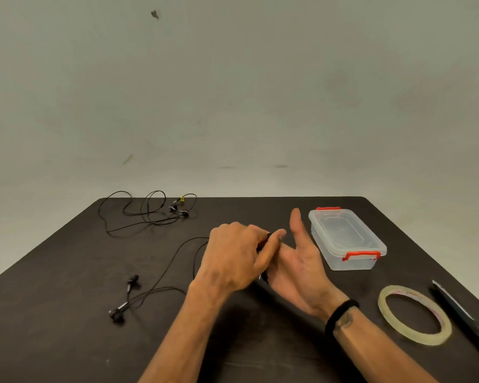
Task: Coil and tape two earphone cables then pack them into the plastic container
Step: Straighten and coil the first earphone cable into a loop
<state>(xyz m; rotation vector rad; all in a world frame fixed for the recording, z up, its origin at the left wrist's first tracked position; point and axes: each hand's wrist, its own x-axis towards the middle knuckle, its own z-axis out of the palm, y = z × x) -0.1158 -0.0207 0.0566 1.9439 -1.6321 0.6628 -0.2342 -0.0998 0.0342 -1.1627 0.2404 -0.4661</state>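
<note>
Left hand (233, 258) pinches thin black earphone cable (174, 261) against the flat, spread right hand (299, 261); clear lidded plastic container (346, 239) just right.

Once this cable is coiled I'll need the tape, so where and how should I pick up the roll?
Take the tape roll by its near-left rim, thumb inside the hole and fingers outside. It lies flat, a thin ring, so a grip from above across the band suits it. Come from the left, the container's side: the scissors lie close along its right.
</note>
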